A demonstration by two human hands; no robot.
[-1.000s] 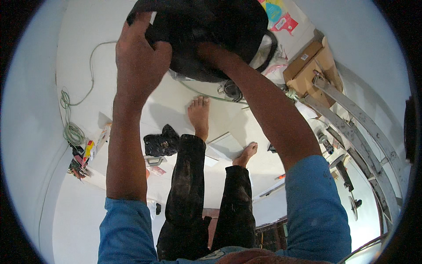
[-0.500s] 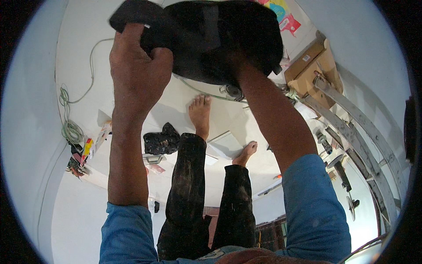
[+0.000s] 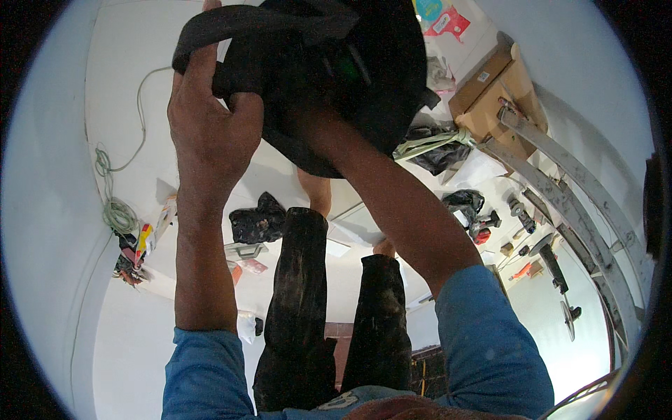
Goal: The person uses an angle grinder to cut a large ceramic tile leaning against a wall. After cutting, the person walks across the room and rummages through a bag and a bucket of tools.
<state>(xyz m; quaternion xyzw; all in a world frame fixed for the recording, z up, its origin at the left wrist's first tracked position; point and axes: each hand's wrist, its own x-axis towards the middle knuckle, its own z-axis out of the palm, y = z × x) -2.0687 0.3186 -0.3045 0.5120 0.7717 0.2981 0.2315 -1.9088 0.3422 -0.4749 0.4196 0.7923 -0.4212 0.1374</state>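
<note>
A black fabric bag [image 3: 392, 91] with a wide strap [image 3: 266, 24] is raised in front of me at the top of the view. My left hand [image 3: 213, 133] is closed on the bag's edge, with the strap looping over its fingers. My right forearm [image 3: 392, 189] reaches up into the dark mouth of the bag. The fingers of that hand are lost in shadow, so what they touch is hidden. A faint greenish spot shows inside the bag.
On the right, a metal ladder [image 3: 570, 189] leans near an open cardboard box [image 3: 500, 105]. Angle grinders [image 3: 549, 262] and other tools lie beside it. A coiled pale green cable [image 3: 119, 215] is at the left wall. A black plastic bag [image 3: 259, 220] lies near my feet.
The bag has shifted left and tilted so its dark opening shows more. My right arm has moved left, deeper into it. The strap now loops visibly over my left hand.
</note>
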